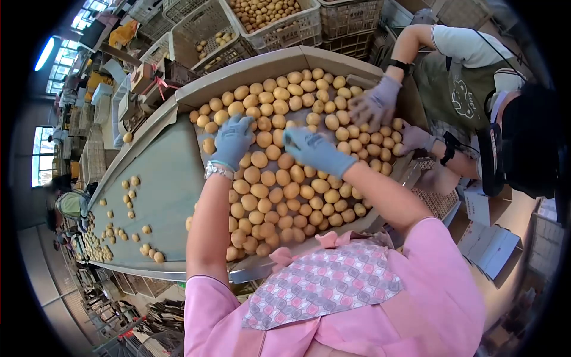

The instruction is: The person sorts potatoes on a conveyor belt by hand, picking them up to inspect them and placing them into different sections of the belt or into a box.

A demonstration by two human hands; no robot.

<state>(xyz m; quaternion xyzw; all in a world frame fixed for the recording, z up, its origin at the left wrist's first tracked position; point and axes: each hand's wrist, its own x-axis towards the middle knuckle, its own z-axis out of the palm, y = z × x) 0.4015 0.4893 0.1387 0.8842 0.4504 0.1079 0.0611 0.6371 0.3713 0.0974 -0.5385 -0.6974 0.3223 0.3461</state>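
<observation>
Many round, yellow-orange fruits (pixel 259 190) lie packed together on the sorting table (pixel 279 63). My left hand (pixel 232 141), in a blue-grey glove with a silver watch at the wrist, rests palm down over the fruits at the left of the pile. Its fingers are a little apart and no fruit shows in them. Over the middle of the pile is my right hand (pixel 318 150) in a matching glove, pointing left. Motion smears its fingers, and whether they hold a fruit is hidden.
A co-worker's gloved hand (pixel 376 104) reaches onto the pile from the right, the other beside it. To the left, a green conveyor belt (pixel 157 184) carries scattered fruits. Plastic crates (pixel 284 37) stand behind the table, some holding fruits. Cardboard boxes (pixel 485 238) sit at the right.
</observation>
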